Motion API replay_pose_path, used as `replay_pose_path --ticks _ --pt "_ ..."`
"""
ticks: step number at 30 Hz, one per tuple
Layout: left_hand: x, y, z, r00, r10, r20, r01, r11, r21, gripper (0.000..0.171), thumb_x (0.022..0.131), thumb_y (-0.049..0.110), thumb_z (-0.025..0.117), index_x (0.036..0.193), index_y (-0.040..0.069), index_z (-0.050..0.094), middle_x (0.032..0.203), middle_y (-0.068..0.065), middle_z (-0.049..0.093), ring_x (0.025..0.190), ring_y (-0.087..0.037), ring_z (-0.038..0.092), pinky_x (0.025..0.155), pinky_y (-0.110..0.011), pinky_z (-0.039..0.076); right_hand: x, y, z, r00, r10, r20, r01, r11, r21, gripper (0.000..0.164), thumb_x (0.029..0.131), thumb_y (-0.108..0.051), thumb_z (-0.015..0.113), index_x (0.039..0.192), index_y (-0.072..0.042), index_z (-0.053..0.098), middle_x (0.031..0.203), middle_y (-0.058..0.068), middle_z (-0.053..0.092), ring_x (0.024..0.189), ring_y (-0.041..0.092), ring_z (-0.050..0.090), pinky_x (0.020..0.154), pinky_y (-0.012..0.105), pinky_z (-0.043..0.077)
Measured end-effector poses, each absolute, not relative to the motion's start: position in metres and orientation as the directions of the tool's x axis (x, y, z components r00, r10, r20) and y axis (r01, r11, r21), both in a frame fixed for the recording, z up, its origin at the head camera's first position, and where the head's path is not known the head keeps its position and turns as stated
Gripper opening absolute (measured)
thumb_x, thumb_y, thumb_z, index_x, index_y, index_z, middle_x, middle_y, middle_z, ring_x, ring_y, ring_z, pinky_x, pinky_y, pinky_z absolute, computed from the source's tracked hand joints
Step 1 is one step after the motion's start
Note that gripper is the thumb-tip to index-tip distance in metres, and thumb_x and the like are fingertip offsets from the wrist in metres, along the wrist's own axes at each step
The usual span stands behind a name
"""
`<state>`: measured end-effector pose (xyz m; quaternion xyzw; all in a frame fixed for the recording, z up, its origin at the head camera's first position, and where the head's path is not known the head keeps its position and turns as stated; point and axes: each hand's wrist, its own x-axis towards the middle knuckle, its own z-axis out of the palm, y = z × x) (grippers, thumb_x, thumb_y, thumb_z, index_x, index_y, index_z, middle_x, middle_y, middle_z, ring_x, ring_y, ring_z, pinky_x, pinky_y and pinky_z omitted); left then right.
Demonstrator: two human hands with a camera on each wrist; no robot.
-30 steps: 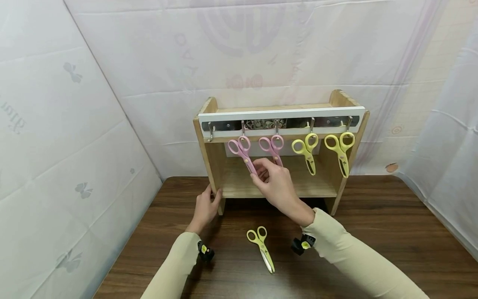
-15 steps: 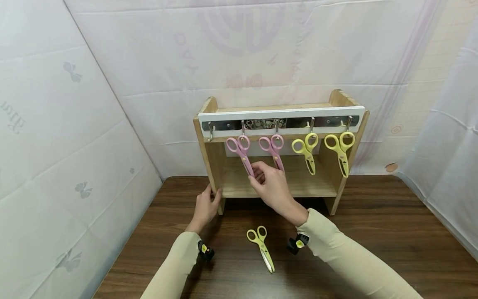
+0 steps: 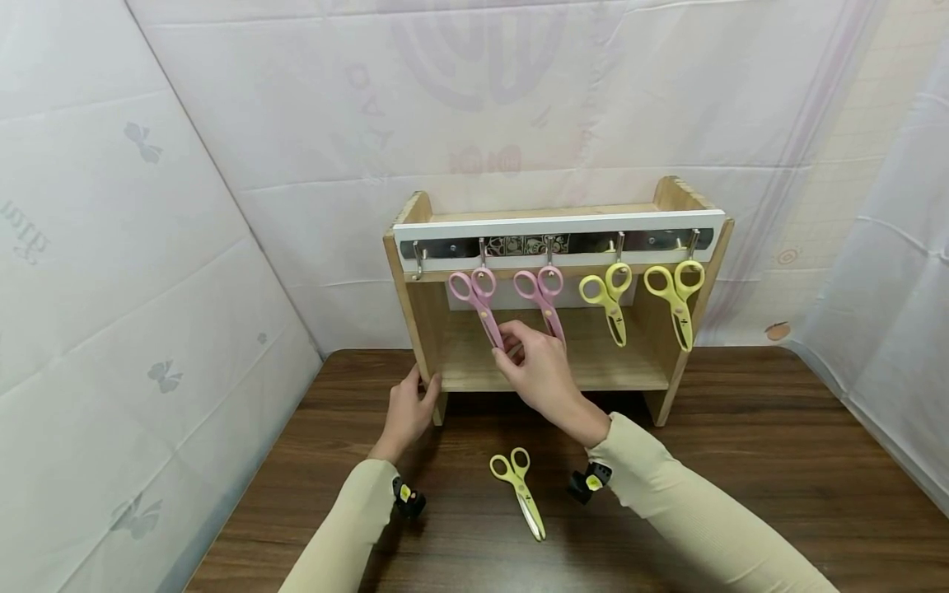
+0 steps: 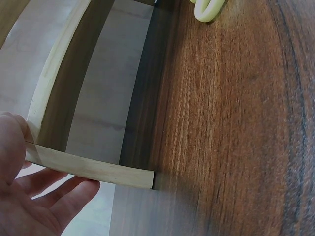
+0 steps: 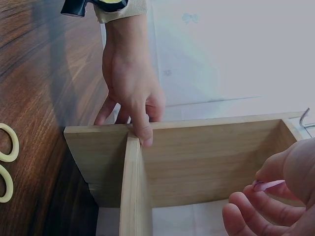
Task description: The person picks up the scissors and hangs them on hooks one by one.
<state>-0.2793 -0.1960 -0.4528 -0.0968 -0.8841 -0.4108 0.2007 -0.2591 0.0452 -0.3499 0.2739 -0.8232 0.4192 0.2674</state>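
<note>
My right hand [image 3: 544,372] pinches the lower end of the left pink pair of scissors [image 3: 481,305], whose handle ring hangs on a hook. In the right wrist view only a bit of pink scissors [image 5: 266,185] shows between thumb and fingers. My left hand [image 3: 406,414] holds the left side panel of the wooden shelf [image 3: 554,380], thumb at the front edge and fingers along the outer face. Beside the held pair hangs a second pink pair of scissors [image 3: 544,298]. Two yellow pairs hang further right, one yellow pair of scissors [image 3: 607,301] nearer and another yellow pair [image 3: 676,301] at the end.
A white hook rail [image 3: 559,217] runs across the shelf's top front; its leftmost hook [image 3: 418,260] bears nothing. Another yellow pair of scissors [image 3: 521,490] lies on the brown table [image 3: 756,461] in front of the shelf. White sheeting [image 3: 311,107] closes off the back and sides.
My right hand has moved slightly left and toward me with the pink scissors' lower end, then held nearly still. The neighbouring pink pair shows more of its blades. My left hand has stayed put.
</note>
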Motion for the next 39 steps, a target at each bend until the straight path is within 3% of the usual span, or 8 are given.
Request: replay_pose_path --ticks 17,39 --pt "-0.2787 -0.1957 -0.4517 -0.906 0.001 0.424 0.324 0.647 0.690 0.035 0.108 0.023 0.056 0.133 -0.001 0.059 0.112 -0.023 0.071 0.100 -0.039 0.072 0.074 -0.047 0.062 -0.2584 0.0448 -0.3492 -0.711 -0.230 0.665 -0.676 0.484 -0.556 0.013 0.091 -0.002 0.073 0.103 -0.006 0.072 0.082 0.004 0.072 0.068 0.018 0.069 0.065 0.039 0.060" --pt "-0.2781 -0.1962 -0.4519 -0.903 0.001 0.430 0.325 0.656 0.681 0.033 0.108 0.023 0.057 0.130 -0.001 0.060 0.111 -0.023 0.072 0.100 -0.039 0.071 0.074 -0.048 0.062 -0.2561 0.0482 -0.3489 -0.742 -0.269 0.614 -0.647 0.526 -0.552 0.018 0.091 -0.006 0.075 0.107 -0.006 0.068 0.085 0.002 0.073 0.070 0.016 0.070 0.068 0.035 0.058"
